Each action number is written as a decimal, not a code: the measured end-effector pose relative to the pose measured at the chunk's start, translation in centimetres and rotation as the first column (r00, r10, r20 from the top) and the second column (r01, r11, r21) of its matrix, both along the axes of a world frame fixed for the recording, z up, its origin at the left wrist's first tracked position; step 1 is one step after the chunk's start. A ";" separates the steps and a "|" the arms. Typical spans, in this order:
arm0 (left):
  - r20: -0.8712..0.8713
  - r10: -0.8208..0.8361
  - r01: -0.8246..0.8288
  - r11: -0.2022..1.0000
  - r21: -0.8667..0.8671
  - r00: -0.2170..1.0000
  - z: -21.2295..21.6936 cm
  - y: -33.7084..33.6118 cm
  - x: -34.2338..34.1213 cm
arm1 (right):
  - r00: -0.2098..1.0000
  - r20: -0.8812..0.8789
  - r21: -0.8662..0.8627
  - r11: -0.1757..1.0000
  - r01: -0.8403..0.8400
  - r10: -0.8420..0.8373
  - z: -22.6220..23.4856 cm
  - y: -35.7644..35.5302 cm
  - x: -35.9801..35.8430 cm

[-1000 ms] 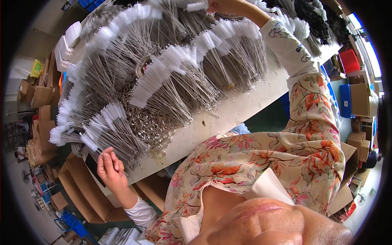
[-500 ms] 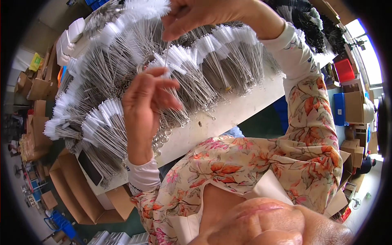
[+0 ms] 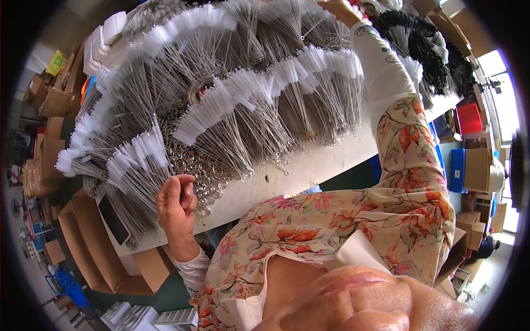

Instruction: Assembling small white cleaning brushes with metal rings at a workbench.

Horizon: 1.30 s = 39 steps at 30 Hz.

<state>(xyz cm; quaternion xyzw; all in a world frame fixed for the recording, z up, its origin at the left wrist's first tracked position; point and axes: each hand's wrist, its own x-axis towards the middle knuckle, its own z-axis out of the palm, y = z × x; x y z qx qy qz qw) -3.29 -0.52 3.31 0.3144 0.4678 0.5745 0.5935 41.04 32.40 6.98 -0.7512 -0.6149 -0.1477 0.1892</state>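
Note:
Bundles of white-bristled wire brushes (image 3: 251,88) with looped wire ends cover the table. My left hand (image 3: 178,212) is at the near left, beside a loose pile of metal rings (image 3: 207,179). Its fingers are curled in, and whatever may be between them is hidden. At the far edge of the view my right hand (image 3: 341,10) reaches over the back rows of brushes. The upper border cuts off most of it, so its grip does not show. A smaller brush bundle (image 3: 141,160) lies just beyond my left hand.
A dark phone-like slab (image 3: 113,219) lies at the table's left corner. Below stands an open cardboard box (image 3: 96,251). Black-bristled brushes (image 3: 411,47) are heaped at the far right, near a red bin (image 3: 469,118). The white table edge (image 3: 309,171) runs along my front.
My left hand has drawn down toward me, off the brushes, and its fingers have curled in. My right hand has swung away to the far right from above the middle brushes.

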 end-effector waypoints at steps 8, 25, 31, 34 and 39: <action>0.133 0.074 -0.070 0.997 -0.037 0.988 -1.7 -1.5 0.2 | 0.603 -0.701 -0.021 0.834 -0.552 0.382 -4.9 10.4 4.2; -0.330 0.059 0.141 0.824 0.549 0.942 -0.5 5.1 8.8 | -0.311 -0.889 0.423 0.344 -0.838 0.335 0.1 -25.5 -22.5; -0.245 0.182 -0.023 0.842 0.539 0.952 -3.4 1.5 8.6 | -0.219 -0.952 0.305 0.601 -0.739 0.214 -7.2 -27.6 -19.4; -0.220 0.389 -0.024 0.533 0.846 0.895 -6.4 1.3 10.3 | -0.611 -0.785 0.403 0.665 -0.628 -0.101 -8.8 -28.1 -21.4; -0.454 0.761 0.236 0.388 0.891 0.463 -5.9 2.4 10.4 | -0.828 -0.468 0.524 0.657 -0.542 -0.310 -9.5 -23.8 -20.6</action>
